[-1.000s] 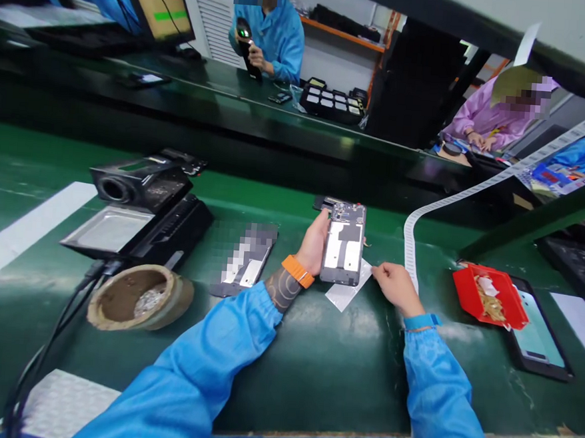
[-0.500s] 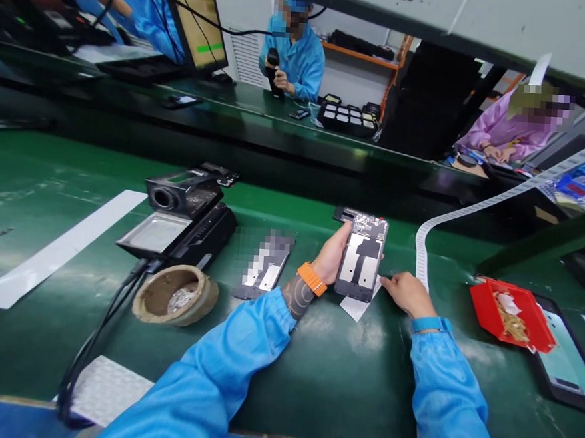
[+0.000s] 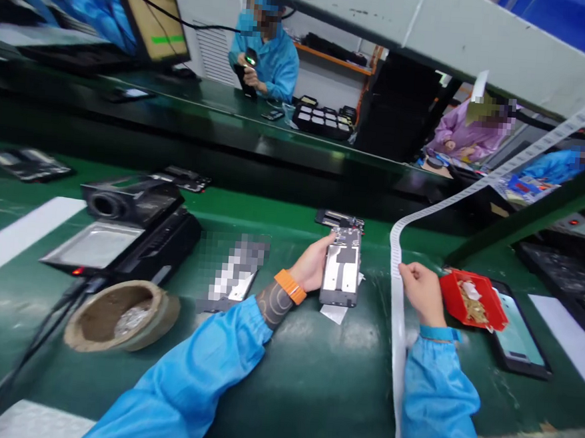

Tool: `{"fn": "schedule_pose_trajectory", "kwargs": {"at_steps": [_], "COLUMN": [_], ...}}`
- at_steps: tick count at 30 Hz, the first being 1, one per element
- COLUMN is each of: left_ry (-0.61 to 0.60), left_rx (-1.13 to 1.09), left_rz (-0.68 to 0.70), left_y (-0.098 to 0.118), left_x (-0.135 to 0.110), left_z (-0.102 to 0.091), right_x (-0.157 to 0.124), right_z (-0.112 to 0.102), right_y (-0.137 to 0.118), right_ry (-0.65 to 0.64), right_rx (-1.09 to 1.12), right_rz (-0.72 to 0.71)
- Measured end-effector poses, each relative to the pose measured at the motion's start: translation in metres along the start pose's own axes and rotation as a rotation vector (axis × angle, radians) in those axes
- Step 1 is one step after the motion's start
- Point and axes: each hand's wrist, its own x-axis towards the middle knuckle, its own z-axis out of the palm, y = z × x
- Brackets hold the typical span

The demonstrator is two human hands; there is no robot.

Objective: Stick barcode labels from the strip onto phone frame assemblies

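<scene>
My left hand [image 3: 313, 264] grips an open phone frame [image 3: 341, 273] by its left edge and holds it just above the green bench [image 3: 312, 374]. A small white paper piece [image 3: 335, 313] lies under the frame. My right hand [image 3: 421, 291] is closed in a pinch on a long white label strip [image 3: 397, 300], which runs up to the right and down past my sleeve. Another phone part [image 3: 339, 218] lies beyond the frame.
A red tray [image 3: 472, 299] of small parts sits on a dark phone [image 3: 517, 335] at the right. A black device [image 3: 132, 224], a brown round dish [image 3: 123, 314] and a blurred part [image 3: 233, 271] lie at the left. Other people work at the far bench.
My right hand has left the white paper by the frame and moved right, taking hold of the label strip. My left hand keeps the frame.
</scene>
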Motion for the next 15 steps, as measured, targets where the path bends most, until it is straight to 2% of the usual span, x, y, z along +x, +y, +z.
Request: {"fn": "schedule_pose_trajectory", "kwargs": {"at_steps": [2, 4, 7, 10, 15], "left_ry": [-0.02, -0.076, -0.156, -0.185, -0.21], "left_rx": [-0.039, -0.08, -0.107, -0.098, -0.077], "left_rz": [-0.035, -0.066, -0.113, -0.144, -0.125], "left_y": [-0.004, -0.009, -0.022, -0.034, -0.039], "left_x": [0.001, 0.002, 0.002, 0.002, 0.001], "left_z": [-0.002, -0.004, -0.003, -0.001, -0.002], "right_x": [-0.003, -0.006, -0.004, 0.0, 0.0], "right_z": [-0.022, -0.03, -0.016, 0.003, 0.0], "right_y": [0.016, 0.034, 0.061, 0.082, 0.107], "right_ry": [0.14, 0.147, 0.0, -0.094, -0.249], "right_rx": [0.126, 0.055, -0.155, -0.234, -0.195], "right_rz": [-0.003, -0.04, -0.188, -0.292, -0.354]}}
